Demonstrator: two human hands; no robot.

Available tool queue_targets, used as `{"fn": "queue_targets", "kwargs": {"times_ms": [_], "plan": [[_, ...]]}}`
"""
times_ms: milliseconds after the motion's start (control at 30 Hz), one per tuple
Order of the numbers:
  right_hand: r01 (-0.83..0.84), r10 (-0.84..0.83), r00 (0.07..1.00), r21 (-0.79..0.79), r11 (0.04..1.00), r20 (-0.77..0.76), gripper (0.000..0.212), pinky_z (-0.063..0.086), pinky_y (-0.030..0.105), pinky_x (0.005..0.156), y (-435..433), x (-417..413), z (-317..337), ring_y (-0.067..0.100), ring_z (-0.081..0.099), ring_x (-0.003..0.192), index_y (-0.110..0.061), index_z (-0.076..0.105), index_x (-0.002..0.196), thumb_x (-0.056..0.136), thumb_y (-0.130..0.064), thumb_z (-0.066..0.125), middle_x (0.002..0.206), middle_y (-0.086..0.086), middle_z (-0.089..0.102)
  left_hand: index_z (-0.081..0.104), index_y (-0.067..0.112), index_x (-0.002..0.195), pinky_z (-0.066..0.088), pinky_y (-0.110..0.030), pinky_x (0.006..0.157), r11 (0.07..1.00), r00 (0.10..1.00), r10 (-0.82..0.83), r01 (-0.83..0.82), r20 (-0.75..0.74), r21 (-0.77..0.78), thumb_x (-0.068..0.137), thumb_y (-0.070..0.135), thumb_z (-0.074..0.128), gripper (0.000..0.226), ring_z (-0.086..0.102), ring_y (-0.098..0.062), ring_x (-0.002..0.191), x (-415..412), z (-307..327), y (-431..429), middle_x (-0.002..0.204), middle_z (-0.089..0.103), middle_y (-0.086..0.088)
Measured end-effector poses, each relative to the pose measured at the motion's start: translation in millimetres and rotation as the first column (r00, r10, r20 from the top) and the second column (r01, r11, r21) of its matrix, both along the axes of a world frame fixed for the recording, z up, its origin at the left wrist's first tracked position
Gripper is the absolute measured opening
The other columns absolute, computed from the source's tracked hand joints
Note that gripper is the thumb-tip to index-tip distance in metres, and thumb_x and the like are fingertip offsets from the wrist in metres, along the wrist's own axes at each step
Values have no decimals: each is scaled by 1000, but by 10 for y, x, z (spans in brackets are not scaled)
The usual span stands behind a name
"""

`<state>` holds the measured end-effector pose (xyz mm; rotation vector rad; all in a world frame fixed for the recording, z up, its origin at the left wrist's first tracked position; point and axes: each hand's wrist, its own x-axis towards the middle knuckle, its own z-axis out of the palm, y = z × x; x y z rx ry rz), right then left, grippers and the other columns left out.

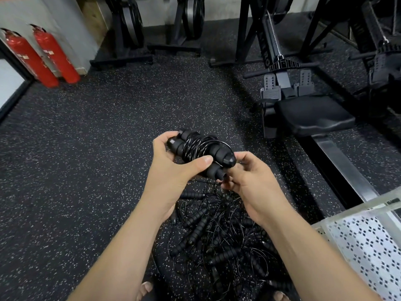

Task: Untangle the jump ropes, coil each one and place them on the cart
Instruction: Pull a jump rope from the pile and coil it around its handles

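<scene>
A coiled black jump rope (198, 148), its cord wound round its two foam handles, is held in front of me above the floor. My left hand (173, 168) grips the bundle from the left, thumb across its front. My right hand (249, 181) pinches the handle ends and cord at the bundle's right side. Below my hands a tangled pile of black jump ropes (221, 235) with several handles lies on the floor. The cart (368, 240), a pale perforated metal shelf, shows at the lower right.
A rowing machine (312, 118) with a black seat and metal rail stands right of the pile. Two red fire extinguishers (43, 57) lean at the left wall. Black equipment stands (130, 40) line the back. My feet show at the bottom edge.
</scene>
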<state>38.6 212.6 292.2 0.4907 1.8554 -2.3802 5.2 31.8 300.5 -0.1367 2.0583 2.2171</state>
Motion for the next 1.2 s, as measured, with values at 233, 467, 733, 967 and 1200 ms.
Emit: {"fn": "queue_targets", "kwargs": {"times_ms": [233,467,733,967,1200], "plan": [[83,-68,992,145,986,-110,8,53,30,57,44,41,143,15,63,64,-7,72,99,105,-11,68,81,8,67,52,45,128,61,-39,93,999,999,33,-34,26,32,70,20,97,78,76,-11,106,-39,-11,-24,108,79,11],[-42,41,995,-7,999,-91,4,51,20,56,56,18,104,11,61,62,-3,73,104,102,-2,69,79,7,71,52,35,136,61,-54,100,990,994,-75,64,83,126,68,15,100,86,73,-32,122,-16,12,-31,131,72,-11],[-188,172,980,-191,963,-98,31,54,24,65,159,-34,98,13,61,71,1,71,110,80,-5,76,84,7,71,51,26,139,64,-45,88,977,990,-71,45,120,207,62,18,94,89,77,-29,109,-14,60,-21,132,69,-13],[-45,43,993,-20,999,-114,15,51,26,62,118,-46,22,17,60,69,-1,70,105,100,12,64,84,10,70,53,18,143,63,-45,92,952,962,-154,83,225,294,68,13,100,89,76,-26,104,-30,-5,11,130,72,-12],[36,-35,998,30,999,-52,19,50,26,60,119,-61,-16,18,62,69,-3,70,101,99,15,64,78,6,72,52,24,144,61,-57,98,953,948,-237,185,212,239,59,17,98,97,74,-34,114,-23,-21,-22,138,69,-17]]}}
